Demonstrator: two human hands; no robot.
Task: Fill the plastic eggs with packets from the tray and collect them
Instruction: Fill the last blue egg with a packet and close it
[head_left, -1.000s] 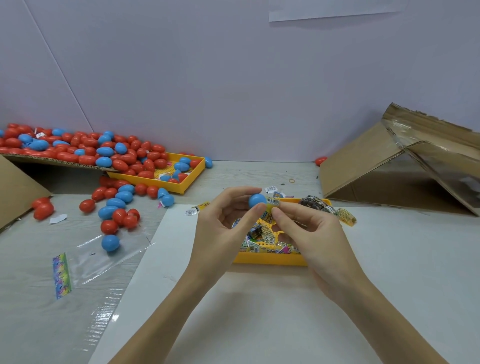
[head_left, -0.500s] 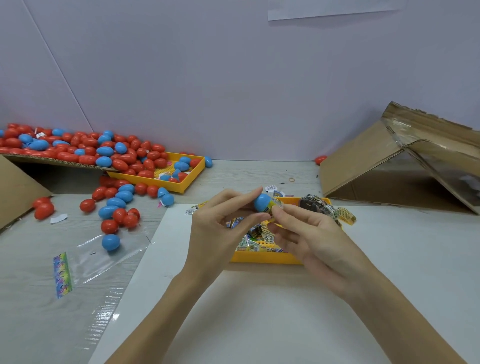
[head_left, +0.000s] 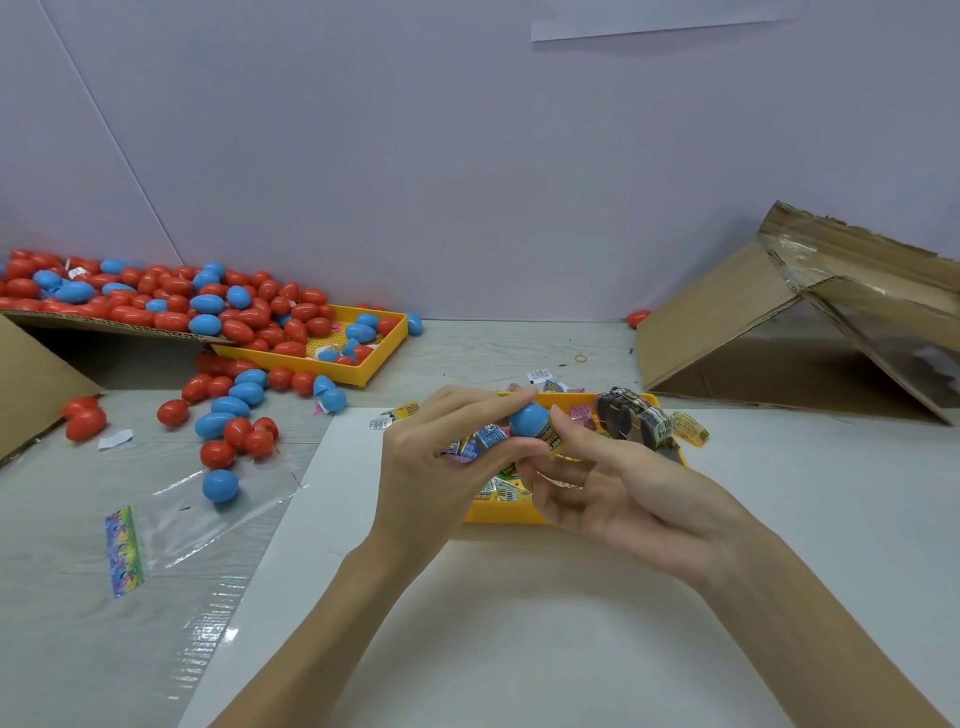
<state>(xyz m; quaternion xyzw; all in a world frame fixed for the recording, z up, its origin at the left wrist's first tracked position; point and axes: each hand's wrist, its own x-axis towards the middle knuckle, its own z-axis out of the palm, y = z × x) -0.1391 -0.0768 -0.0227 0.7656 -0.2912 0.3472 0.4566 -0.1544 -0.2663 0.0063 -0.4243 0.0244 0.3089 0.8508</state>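
Packet going into a blue egg half

Left hand (head_left: 431, 467) pinches the egg (head_left: 529, 420); right hand (head_left: 613, 493) apparently pinches the packet (head_left: 555, 441) at its mouth. Light, slick shell: grip the sides.

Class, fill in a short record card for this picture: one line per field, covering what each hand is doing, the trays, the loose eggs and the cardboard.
Left hand: pinches a blue egg half above the near tray
Right hand: pinches a yellow packet at the egg half's opening
Near tray: yellow, holds mixed packets
Far tray: yellow, holds red and blue eggs
Loose eggs: red and blue, scattered left of the white sheet
Cardboard box: right, lying on its side
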